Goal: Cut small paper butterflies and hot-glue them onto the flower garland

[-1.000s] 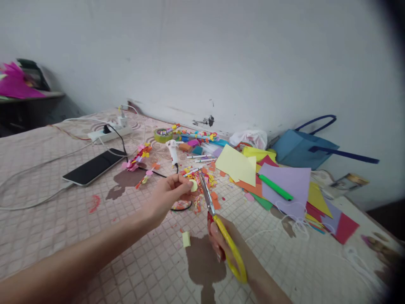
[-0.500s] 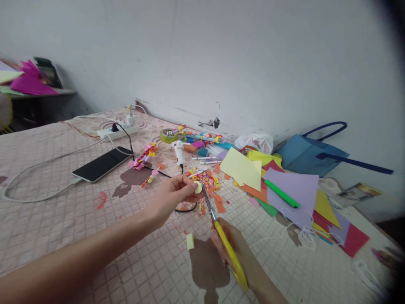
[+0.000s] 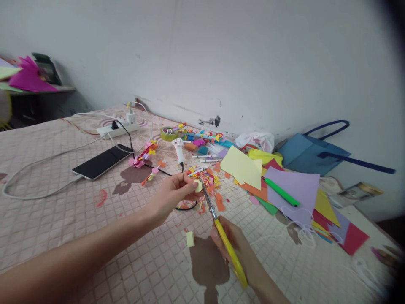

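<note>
Between the thumb and fingers of my left hand (image 3: 175,191) is a small pale-yellow paper piece (image 3: 198,186) with a rounded edge. My right hand (image 3: 232,238) grips yellow-handled scissors (image 3: 228,245), whose blades reach up to the right edge of that paper. Whether the blades touch the paper is hard to tell. Behind the fingertips lies a heap of colourful paper scraps (image 3: 209,182). Nearer to me, a folded pale-yellow paper slip (image 3: 190,239) rests on the tiled-pattern cloth.
A white glue gun (image 3: 179,151) stands beyond my left hand. Leftward are a phone (image 3: 103,162) on a cable and a power strip (image 3: 118,130). Coloured paper sheets (image 3: 292,192), a green cutter (image 3: 281,192), white string (image 3: 305,236) and a blue bag (image 3: 311,154) are on the right.
Both hands, the paper piece and the scissors keep nearly the same positions. The view has shifted very slightly.
</note>
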Tool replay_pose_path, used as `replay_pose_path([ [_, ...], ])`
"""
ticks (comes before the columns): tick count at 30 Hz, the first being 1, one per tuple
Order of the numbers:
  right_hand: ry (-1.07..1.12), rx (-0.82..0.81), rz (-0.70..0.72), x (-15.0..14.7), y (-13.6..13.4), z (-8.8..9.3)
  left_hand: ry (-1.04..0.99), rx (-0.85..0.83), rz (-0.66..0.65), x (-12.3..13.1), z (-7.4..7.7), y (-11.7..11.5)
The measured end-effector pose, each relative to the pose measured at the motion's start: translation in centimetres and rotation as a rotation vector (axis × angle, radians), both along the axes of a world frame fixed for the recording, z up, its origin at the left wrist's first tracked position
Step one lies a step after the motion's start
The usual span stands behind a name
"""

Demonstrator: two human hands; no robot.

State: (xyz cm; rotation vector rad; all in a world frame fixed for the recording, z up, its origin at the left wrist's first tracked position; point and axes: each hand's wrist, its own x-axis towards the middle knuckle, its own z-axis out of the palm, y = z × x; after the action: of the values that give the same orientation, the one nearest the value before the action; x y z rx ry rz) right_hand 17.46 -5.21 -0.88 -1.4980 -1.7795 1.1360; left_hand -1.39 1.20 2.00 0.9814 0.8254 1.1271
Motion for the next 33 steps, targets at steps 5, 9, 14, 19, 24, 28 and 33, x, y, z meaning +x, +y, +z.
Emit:
replay_pose_path([
  [5, -0.002, -0.023, -0.001, 0.0, 0.0, 0.1, 0.015, -0.01, 0.006, 0.0, 0.1, 0.0],
  [9, 0.013, -0.027, -0.002, 0.0, 0.0, 0.1, 0.03, -0.009, 0.01, 0.0, 0.0, 0.0],
  [14, 0.028, -0.062, -0.014, -0.3, -0.1, 0.6, 0.011, 0.002, -0.004, -0.1, -0.2, 0.0],
  [19, 0.044, -0.071, -0.019, -0.4, -0.2, 0.6, 0.003, 0.016, -0.026, -0.2, -0.3, 0.1],
  [24, 0.075, -0.076, -0.017, -0.2, -0.1, 0.2, 0.005, 0.01, -0.023, -0.3, -0.1, 0.1],
  [28, 0.096, -0.076, -0.021, 0.1, 0.0, -0.5, 0.002, 0.027, -0.04, -0.4, -0.1, 0.2],
  [33, 0.18, -0.131, 0.016, 0.4, 0.1, -1.1, 0.024, 0.006, -0.059, -0.4, -0.2, 0.3],
])
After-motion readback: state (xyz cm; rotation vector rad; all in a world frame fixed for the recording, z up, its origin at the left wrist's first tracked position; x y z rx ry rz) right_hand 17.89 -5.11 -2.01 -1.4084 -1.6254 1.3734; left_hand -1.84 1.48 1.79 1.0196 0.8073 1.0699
